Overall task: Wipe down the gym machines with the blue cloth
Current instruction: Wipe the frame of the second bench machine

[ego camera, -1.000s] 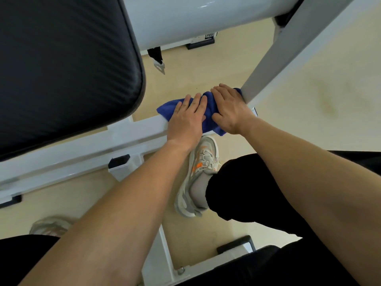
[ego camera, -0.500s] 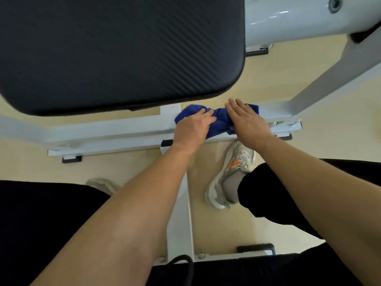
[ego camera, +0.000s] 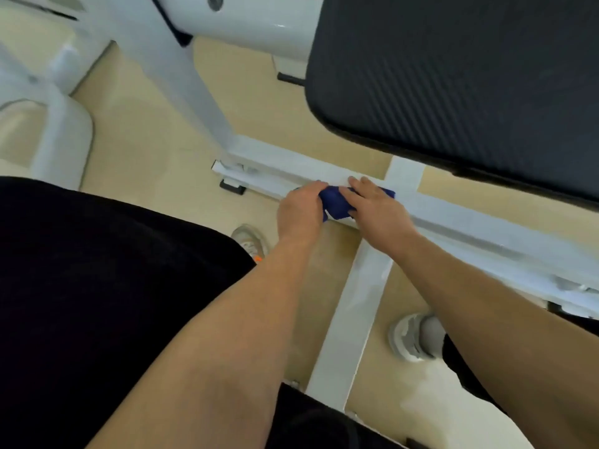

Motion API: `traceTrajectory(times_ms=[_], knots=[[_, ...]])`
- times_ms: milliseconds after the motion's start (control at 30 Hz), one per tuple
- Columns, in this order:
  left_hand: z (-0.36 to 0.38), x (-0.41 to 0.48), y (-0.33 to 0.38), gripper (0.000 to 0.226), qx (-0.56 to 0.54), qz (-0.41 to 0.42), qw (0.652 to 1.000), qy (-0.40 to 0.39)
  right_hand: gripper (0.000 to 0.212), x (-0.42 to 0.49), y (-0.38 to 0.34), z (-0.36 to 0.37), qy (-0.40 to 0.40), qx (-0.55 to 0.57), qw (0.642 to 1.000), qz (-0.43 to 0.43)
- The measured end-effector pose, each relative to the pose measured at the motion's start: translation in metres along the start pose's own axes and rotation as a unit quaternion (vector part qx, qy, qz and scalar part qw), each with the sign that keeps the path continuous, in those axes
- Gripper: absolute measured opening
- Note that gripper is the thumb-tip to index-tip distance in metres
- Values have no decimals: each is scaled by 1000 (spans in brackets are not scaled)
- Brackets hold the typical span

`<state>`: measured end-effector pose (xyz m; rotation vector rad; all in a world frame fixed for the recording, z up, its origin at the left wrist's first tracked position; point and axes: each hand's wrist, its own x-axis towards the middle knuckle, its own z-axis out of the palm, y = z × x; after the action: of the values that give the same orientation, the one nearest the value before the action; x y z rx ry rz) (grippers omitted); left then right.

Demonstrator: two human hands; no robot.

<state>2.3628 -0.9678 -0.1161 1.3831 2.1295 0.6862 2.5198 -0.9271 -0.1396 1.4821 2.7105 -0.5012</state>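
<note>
Both hands on it?
Yes. My left hand [ego camera: 301, 212] curls its fingers round one end of the blue cloth [ego camera: 335, 204]; my right hand [ego camera: 380, 211] presses flat, fingers straight.
Where's the cloth?
On the machine's white floor bar [ego camera: 460, 222], below the black pad [ego camera: 453, 76].

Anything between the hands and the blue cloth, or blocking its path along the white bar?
No. Both the left hand and right hand are on the blue cloth, which lies on the white bar. The bar's top looks bare to the right; the black pad hangs above it, not touching.
</note>
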Motion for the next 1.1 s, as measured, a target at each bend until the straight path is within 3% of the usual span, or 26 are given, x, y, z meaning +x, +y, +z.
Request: traceTrajectory(times_ms=[200,400,500,567,667,833,933,1100], knots=[[-38,21,-59,35,-38,-141,983,111,54,69,-63,12,3,-5,1000,-31],[-49,58,-95,27,-105,-242,938,224,35,137,-112,14,96,25,993,-65],[-53,80,-99,22,-243,-278,885,285,22,160,-124,15,193,-8,979,-69],[-57,91,-99,18,-314,-288,848,315,21,168,-131,12,211,-19,975,-69],[-55,96,-97,18,-346,-281,842,303,26,172,-136,11,192,15,979,-59],[-40,94,-91,32,-357,-281,862,224,27,164,-122,11,122,107,986,-49],[-33,93,-85,36,-386,-282,855,201,28,147,-107,17,133,78,984,-84],[-38,107,-87,29,-353,-276,873,196,37,147,-100,26,71,25,987,-143]])
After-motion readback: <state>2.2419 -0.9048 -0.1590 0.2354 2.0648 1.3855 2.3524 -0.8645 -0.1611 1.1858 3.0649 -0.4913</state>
